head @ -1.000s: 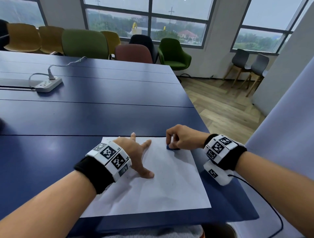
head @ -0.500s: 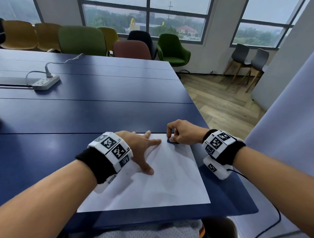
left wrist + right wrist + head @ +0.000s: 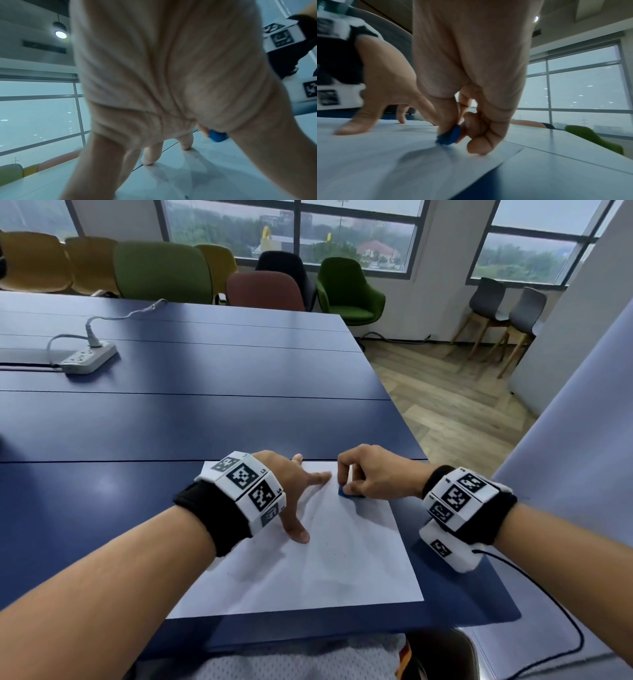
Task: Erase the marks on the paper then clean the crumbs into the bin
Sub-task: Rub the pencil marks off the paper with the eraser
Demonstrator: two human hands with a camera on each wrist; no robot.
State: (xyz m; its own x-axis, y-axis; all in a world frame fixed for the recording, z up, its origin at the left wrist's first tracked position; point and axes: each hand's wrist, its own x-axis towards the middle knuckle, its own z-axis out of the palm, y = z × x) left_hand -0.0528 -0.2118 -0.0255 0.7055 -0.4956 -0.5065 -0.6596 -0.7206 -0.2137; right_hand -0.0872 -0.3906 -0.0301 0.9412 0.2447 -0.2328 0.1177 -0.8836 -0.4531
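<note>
A white sheet of paper (image 3: 335,563) lies on the blue table (image 3: 191,419) near its front right corner. My left hand (image 3: 294,491) presses the sheet flat with spread, straight fingers near the paper's far left part. My right hand (image 3: 363,474) pinches a small blue eraser (image 3: 346,492) and holds it against the paper near the far edge. The right wrist view shows the eraser (image 3: 449,136) between thumb and fingers, touching the sheet (image 3: 376,155). In the left wrist view the eraser (image 3: 217,136) shows past my palm. Faint grey specks dot the paper. No bin is in view.
A white power strip (image 3: 87,359) with a cable lies at the far left of the table. Several coloured chairs (image 3: 161,272) line the table's far side. The table's right edge (image 3: 404,412) drops to a wooden floor. A black cable (image 3: 548,604) hangs from my right wrist.
My right hand and the eraser have shifted slightly left and towards the paper's far edge, then back a little. The left hand stays pressed on the sheet.
</note>
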